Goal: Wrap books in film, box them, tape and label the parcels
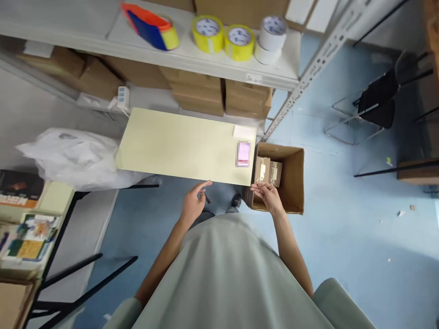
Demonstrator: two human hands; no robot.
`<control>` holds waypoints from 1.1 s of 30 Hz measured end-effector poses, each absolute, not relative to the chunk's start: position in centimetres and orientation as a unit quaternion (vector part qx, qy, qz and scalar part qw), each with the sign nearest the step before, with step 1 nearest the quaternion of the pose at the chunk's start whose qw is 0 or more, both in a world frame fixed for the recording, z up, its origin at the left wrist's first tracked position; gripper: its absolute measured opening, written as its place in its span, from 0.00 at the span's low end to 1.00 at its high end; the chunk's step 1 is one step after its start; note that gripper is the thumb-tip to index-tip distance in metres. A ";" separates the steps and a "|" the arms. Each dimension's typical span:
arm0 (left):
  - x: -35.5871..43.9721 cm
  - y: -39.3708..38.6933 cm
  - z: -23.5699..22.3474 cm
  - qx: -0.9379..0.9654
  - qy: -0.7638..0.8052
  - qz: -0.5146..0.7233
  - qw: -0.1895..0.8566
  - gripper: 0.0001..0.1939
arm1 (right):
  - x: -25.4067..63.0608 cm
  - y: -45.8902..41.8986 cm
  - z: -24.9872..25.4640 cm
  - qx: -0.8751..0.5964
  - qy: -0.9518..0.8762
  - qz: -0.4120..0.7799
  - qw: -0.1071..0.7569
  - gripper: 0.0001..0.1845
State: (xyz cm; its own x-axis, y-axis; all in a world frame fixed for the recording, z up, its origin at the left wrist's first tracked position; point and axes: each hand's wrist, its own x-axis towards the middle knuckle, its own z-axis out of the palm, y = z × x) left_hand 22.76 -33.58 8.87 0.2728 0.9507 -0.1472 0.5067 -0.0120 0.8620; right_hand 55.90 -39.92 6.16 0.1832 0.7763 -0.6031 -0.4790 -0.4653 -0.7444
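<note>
My left hand (193, 204) is just off the front edge of a pale yellow tabletop (171, 144), index finger stretched toward that edge and thumb apart, with nothing seen in it. Fingers of my right hand (270, 196) point loosely left at the table's front right corner, over the near side of an open cardboard box (295, 178); no held thing shows. Inside that box lie two small taped cartons (262, 170). On the right end of the tabletop are a blurred-out pink and white card or screen (243, 153) and a white slip (244, 132).
Tape rolls (239, 42) and a blue and orange tape dispenser (151, 28) stand on the upper shelf (206, 61). Cartons (199, 93) fill the level below. A white plastic bag (75, 157) lies left of the table. A black chair (377, 100) stands at right.
</note>
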 end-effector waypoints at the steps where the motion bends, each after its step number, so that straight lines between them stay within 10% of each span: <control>1: 21.3 -33.9 9.1 0.652 0.555 0.275 0.437 0.28 | 54.5 -39.0 7.4 -0.582 -0.154 0.631 0.490 0.25; 10: 4.6 -39.3 10.4 0.493 0.640 0.457 0.373 0.23 | 34.4 -32.8 14.0 -0.528 -0.343 0.680 0.376 0.28; 33: -25.5 -55.4 8.2 0.091 0.796 0.578 0.155 0.22 | -13.3 -26.2 11.3 -0.315 -0.580 0.751 0.017 0.27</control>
State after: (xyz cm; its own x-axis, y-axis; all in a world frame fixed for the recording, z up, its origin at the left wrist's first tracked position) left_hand -25.45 -55.43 8.24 -0.9352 0.3243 -0.1425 -0.0348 0.3160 0.9481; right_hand -13.26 -26.23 11.28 -0.8011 0.3904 -0.4537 0.3399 -0.3273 -0.8817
